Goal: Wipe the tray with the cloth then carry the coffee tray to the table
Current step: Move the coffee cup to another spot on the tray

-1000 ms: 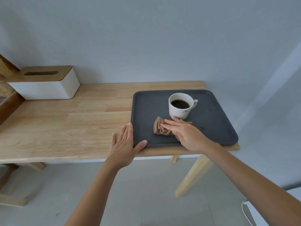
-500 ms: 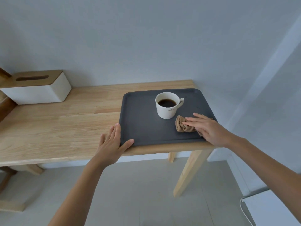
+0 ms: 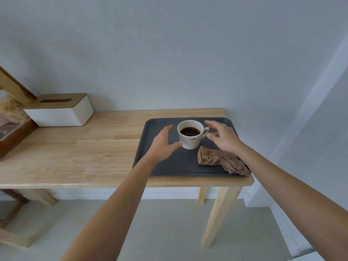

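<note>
Two open hands, left (image 3: 162, 143) & right (image 3: 224, 137), flanking cup (image 3: 191, 136), cloth (image 3: 222, 160) nr right wrist

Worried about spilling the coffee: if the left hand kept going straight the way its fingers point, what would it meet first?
Probably the cup: the left hand points just past its left side, thumb almost touching.

Two bare forearms in view, no sleeves visible up to the frame edge. Left hand (image 3: 162, 146) bare: no glove, ring, watch or band on the wrist. Right hand (image 3: 224, 137) bare as well, wrist uncovered. Nails short, unpainted as far as the blur allows. No marks or tattoos visible on either arm.
</note>
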{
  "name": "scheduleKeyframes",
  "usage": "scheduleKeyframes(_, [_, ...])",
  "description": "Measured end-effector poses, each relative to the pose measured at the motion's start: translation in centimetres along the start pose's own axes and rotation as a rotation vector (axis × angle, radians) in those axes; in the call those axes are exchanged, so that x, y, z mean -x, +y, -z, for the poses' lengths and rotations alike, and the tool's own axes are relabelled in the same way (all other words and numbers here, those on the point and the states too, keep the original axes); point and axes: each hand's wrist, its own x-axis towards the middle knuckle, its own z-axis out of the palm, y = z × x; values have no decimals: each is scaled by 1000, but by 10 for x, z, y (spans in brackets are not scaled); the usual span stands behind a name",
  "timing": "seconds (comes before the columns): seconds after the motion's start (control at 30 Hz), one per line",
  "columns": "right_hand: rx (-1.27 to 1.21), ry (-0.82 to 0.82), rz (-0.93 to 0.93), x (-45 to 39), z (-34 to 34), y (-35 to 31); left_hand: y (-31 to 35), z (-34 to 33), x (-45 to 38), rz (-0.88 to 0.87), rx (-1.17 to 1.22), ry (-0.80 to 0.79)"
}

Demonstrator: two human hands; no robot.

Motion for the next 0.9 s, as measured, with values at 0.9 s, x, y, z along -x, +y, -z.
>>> scheduleKeyframes(0.9, [-253, 16, -26, -95, -70, -64, -69, 70, -91, -80, 218, 8])
